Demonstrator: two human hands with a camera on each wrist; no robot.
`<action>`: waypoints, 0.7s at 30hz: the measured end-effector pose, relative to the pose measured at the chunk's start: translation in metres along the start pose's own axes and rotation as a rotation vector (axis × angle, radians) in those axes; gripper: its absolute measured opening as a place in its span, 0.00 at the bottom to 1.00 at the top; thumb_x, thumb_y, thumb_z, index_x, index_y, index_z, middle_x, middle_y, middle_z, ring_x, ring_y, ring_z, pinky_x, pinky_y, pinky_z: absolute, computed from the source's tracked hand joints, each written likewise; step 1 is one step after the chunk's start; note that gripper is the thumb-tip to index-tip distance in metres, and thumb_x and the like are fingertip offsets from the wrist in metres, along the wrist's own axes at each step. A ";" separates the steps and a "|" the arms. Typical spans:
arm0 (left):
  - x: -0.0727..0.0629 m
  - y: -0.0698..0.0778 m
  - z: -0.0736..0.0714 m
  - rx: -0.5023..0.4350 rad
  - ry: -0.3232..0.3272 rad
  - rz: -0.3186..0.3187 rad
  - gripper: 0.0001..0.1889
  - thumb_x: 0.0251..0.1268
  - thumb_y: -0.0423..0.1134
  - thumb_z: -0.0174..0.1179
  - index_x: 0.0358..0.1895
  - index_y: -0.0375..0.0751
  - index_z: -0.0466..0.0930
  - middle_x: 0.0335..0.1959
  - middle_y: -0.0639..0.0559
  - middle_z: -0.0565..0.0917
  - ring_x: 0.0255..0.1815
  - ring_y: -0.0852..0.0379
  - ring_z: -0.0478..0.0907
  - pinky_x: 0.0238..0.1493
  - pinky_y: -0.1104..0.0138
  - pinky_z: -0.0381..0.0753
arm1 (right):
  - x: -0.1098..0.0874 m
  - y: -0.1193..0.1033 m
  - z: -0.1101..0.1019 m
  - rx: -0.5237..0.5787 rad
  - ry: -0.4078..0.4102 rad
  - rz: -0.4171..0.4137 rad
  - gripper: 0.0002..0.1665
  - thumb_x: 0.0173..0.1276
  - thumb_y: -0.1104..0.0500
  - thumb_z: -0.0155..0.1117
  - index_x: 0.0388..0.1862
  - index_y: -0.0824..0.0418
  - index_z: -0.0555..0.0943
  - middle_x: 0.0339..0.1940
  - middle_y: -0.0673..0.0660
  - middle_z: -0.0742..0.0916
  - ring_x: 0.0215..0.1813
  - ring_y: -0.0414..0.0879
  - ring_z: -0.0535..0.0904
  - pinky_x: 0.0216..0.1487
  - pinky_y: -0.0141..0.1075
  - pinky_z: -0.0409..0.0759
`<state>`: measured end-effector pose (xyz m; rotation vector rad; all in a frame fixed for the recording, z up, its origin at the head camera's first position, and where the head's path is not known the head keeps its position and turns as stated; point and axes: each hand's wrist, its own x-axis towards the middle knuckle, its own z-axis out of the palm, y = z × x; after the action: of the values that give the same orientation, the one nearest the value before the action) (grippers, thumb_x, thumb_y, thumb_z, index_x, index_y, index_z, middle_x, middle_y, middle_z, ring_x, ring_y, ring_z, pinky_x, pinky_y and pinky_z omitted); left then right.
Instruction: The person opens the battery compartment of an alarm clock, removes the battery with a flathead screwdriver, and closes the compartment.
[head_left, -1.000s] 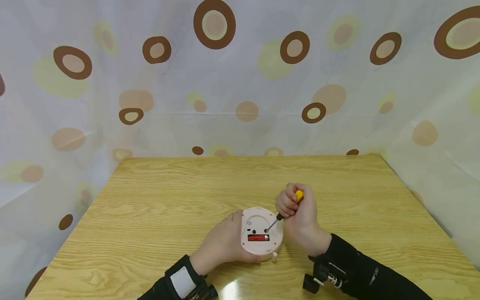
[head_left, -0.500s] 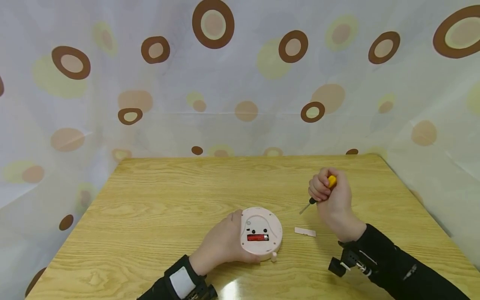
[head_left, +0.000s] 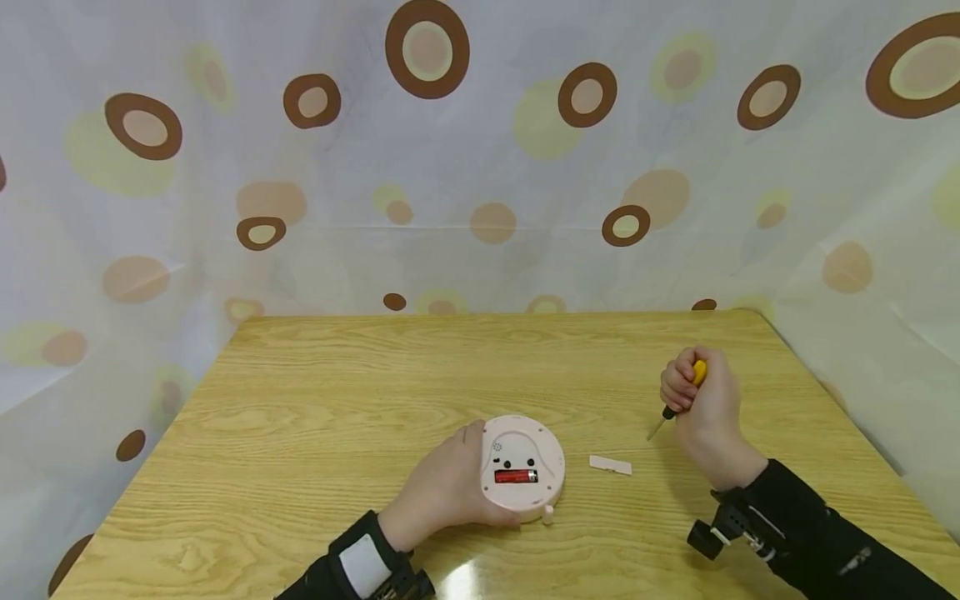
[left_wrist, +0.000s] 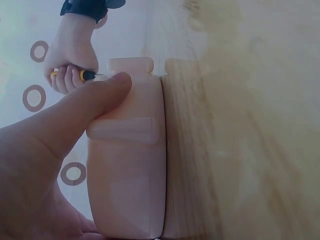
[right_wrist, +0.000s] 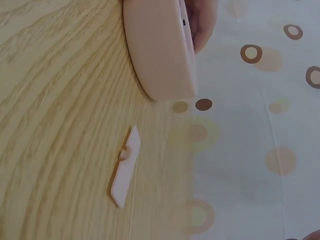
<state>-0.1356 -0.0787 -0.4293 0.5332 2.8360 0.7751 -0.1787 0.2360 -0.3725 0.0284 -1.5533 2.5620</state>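
A round pale-pink alarm clock (head_left: 553,450) lies on the table with its back facing up. A red battery (head_left: 516,477) sits in its uncovered slot, below two small black knobs. My left hand (head_left: 442,487) grips the clock's left side, and in the left wrist view the thumb (left_wrist: 107,92) lies along its pink side wall. Off to the right, my right hand (head_left: 708,412) holds a screwdriver (head_left: 668,412) with a yellow and black handle in its fist, tip slanting down to the left. Between clock and right hand lies the pink battery cover (head_left: 611,464).
The wooden table (head_left: 337,392) reaches back to a white curtain (head_left: 450,150) patterned with brown and beige ovals. A stubby foot (head_left: 547,514) sticks out from the clock's near edge.
The screwdriver has left the clock's back and moved right with my right hand, bringing the battery cover on the table into view. My left hand and the clock have stayed put.
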 end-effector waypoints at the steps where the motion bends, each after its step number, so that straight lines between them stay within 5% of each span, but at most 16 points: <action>1: 0.000 0.000 0.000 0.000 -0.002 -0.001 0.67 0.31 0.66 0.87 0.74 0.30 0.65 0.59 0.42 0.82 0.56 0.48 0.83 0.57 0.56 0.86 | 0.000 0.000 -0.003 -0.007 0.011 0.006 0.31 0.87 0.57 0.30 0.17 0.51 0.63 0.13 0.47 0.60 0.21 0.50 0.42 0.29 0.42 0.38; 14: -0.001 0.000 0.000 -0.004 0.005 0.007 0.67 0.30 0.66 0.87 0.73 0.30 0.65 0.59 0.42 0.83 0.56 0.48 0.84 0.56 0.56 0.87 | 0.003 0.000 -0.026 -0.135 0.156 0.162 0.30 0.85 0.55 0.34 0.16 0.51 0.64 0.10 0.44 0.66 0.21 0.49 0.46 0.27 0.44 0.44; 21: -0.001 0.000 -0.001 -0.002 0.006 0.011 0.67 0.31 0.65 0.88 0.74 0.30 0.65 0.60 0.40 0.82 0.57 0.47 0.84 0.57 0.55 0.86 | 0.007 0.005 -0.035 -0.263 0.163 0.242 0.32 0.88 0.49 0.32 0.18 0.49 0.65 0.11 0.43 0.67 0.15 0.39 0.59 0.25 0.42 0.50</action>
<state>-0.1345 -0.0792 -0.4284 0.5483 2.8395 0.7824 -0.1845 0.2651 -0.3922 -0.4100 -1.9146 2.4273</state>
